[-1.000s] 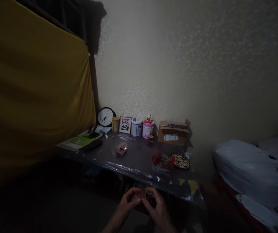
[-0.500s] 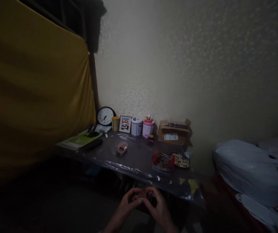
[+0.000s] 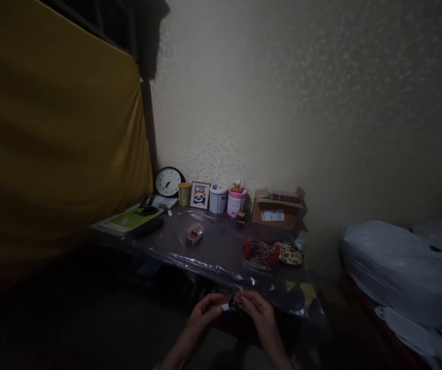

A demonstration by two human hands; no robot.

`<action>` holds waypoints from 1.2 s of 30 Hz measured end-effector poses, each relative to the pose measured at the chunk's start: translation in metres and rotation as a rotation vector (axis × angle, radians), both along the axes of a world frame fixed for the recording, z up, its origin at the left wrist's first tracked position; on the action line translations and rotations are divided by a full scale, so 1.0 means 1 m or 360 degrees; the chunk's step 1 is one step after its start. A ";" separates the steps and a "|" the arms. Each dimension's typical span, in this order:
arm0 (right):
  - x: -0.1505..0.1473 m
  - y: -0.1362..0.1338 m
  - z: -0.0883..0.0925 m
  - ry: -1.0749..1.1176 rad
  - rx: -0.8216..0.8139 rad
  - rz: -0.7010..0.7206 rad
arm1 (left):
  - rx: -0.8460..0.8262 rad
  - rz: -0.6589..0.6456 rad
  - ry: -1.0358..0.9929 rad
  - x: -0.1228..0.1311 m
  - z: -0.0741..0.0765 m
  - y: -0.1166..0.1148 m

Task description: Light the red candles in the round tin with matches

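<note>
Both hands meet in front of the table's near edge. My left hand (image 3: pixel 206 311) is closed in a pinch on a small box-like piece (image 3: pixel 225 307), whose pale white face shows by the thumb. My right hand (image 3: pixel 258 310) is pinched beside it, at a small dark item (image 3: pixel 234 303) between the two hands. Dim light hides what exactly that dark item is. Beyond them on the table lies a small orange-brown box (image 3: pixel 194 235) in clear plastic. A similar small brown box (image 3: pixel 240 217) stands near the pink tub.
A plastic-covered table (image 3: pixel 213 246) spans the middle. On it are a round tray (image 3: pixel 259 257) with red pieces, a second round tray (image 3: pixel 289 254), a cardboard box (image 3: pixel 273 216), a clock (image 3: pixel 168 181), a pink tub (image 3: pixel 237 204) and a green book (image 3: pixel 126 221). White bags (image 3: pixel 398 267) lie right.
My fingers have turned the small piece: its brown face pointed at me before, and a white face shows now. My hands have moved slightly apart.
</note>
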State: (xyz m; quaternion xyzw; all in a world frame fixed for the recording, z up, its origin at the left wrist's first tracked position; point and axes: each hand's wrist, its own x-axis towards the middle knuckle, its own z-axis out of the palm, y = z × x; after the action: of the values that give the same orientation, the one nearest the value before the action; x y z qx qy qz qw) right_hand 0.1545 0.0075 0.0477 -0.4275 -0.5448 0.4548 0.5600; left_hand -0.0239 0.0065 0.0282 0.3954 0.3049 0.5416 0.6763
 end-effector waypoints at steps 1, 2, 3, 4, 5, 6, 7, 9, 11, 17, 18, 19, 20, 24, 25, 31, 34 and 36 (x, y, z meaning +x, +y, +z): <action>0.000 0.000 0.000 0.0006 -0.0005 -0.0002 | -0.0013 0.0002 -0.0007 0.000 0.001 0.000; -0.001 -0.001 0.000 -0.0007 0.0002 -0.0015 | -0.0020 0.0005 -0.0004 0.000 0.002 0.000; -0.001 -0.001 0.000 -0.0034 0.0021 -0.0039 | -0.0024 0.0003 0.0008 0.000 0.002 0.000; -0.002 -0.002 0.001 -0.0074 0.0047 -0.0069 | -0.0025 0.0005 0.0023 0.000 0.003 -0.001; -0.003 -0.002 0.002 -0.0120 0.0078 -0.0104 | -0.0028 0.0002 0.0041 0.000 0.004 -0.001; -0.004 -0.003 0.003 -0.0168 0.0113 -0.0138 | -0.0027 -0.0004 0.0059 0.000 0.005 -0.001; -0.005 -0.003 0.004 -0.0213 0.0145 -0.0167 | -0.0026 -0.0006 0.0069 0.000 0.006 -0.002; -0.006 -0.005 0.005 -0.0281 0.0198 -0.0209 | -0.0032 -0.0005 0.0075 0.000 0.010 -0.003; -0.007 -0.005 0.005 -0.0338 0.0237 -0.0228 | -0.0038 -0.0001 0.0089 0.001 0.013 -0.004; -0.007 -0.006 -0.001 -0.0455 0.0308 -0.0254 | -0.0015 -0.0034 0.0131 0.001 0.017 -0.004; -0.007 -0.006 -0.002 -0.0470 0.0310 -0.0256 | -0.0008 -0.0025 0.0137 0.001 0.016 -0.003; -0.007 -0.005 -0.003 -0.0484 0.0315 -0.0256 | 0.0001 -0.0013 0.0146 0.001 0.016 -0.003; -0.006 -0.005 -0.004 -0.0496 0.0323 -0.0254 | 0.0010 -0.0005 0.0157 0.001 0.015 -0.003; -0.005 -0.004 -0.007 -0.0536 0.0411 -0.0229 | 0.0018 -0.0005 0.0182 0.000 0.009 -0.002; -0.005 -0.003 -0.007 -0.0542 0.0451 -0.0232 | 0.0022 -0.0011 0.0179 0.000 0.007 -0.002; -0.008 -0.004 -0.005 -0.0605 0.0598 -0.0274 | 0.0052 -0.0019 0.0155 -0.002 0.002 0.000; -0.008 -0.005 -0.007 -0.0643 0.0536 -0.0292 | 0.0040 -0.0030 0.0150 -0.001 0.002 0.000; -0.008 -0.005 -0.009 -0.0666 0.0519 -0.0273 | 0.0041 -0.0030 0.0152 -0.001 0.002 0.000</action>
State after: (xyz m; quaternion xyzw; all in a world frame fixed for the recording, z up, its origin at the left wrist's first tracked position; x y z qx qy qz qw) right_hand 0.1466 0.0030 0.0390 -0.4609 -0.6764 0.2140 0.5331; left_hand -0.0250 0.0069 0.0297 0.4323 0.3260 0.5196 0.6609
